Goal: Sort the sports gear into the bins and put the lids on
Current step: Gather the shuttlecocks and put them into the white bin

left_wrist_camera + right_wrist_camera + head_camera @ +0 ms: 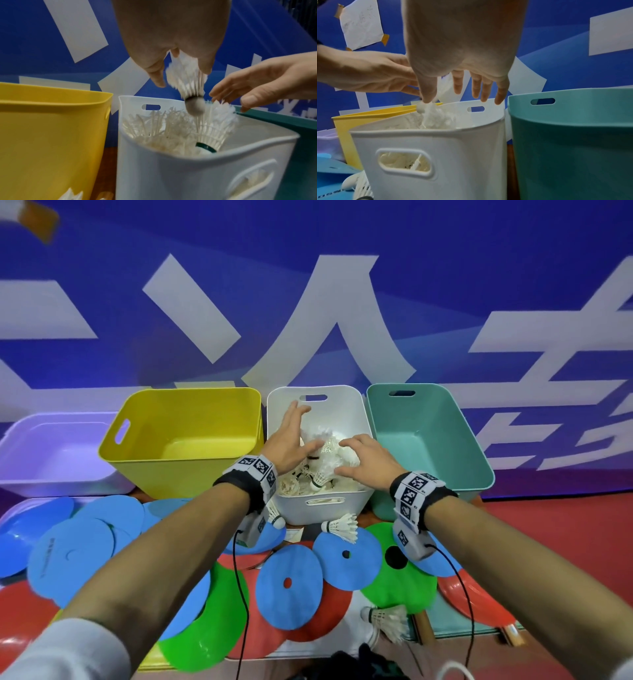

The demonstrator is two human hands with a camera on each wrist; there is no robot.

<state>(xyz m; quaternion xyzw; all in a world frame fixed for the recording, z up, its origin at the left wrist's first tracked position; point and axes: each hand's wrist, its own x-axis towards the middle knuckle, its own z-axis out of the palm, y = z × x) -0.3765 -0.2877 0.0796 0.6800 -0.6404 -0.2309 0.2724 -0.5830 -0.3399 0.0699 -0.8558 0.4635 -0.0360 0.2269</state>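
Observation:
A white bin heaped with white shuttlecocks stands between a yellow bin and a teal bin. Both hands hover over it. My left hand has its fingers straight and spread. In the left wrist view a blurred shuttlecock is cork-down just under the left hand, above the white bin, with no finger curled round it. My right hand hangs palm-down with straight fingers over the white bin and holds nothing.
A lilac bin stands far left. Flat blue, green and red discs overlap in front of the bins. Loose shuttlecocks lie among them, one nearer me. A blue wall rises close behind the bins.

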